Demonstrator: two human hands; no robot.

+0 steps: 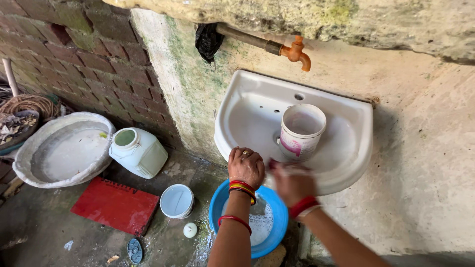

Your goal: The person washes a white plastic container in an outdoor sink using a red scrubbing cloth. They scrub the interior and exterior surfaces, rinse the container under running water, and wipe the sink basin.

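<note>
White ceramic wall basin, holding white plastic bucket; my left hand rests clenched on rim; right hand blurred, grip unclear, possibly empty.

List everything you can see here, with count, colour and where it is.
wash basin: one, white, on the wall
tub: one, white and pink, in the basin
tap: one, orange, above the basin
blue bowl: one, soapy water, floor under the basin
jug: one, white, floor left
stone trough: one, grey, far left
red board: one, floor
small bowl: one, white, beside the board
left hand: on the basin rim
right hand: blurred, at the rim
</note>
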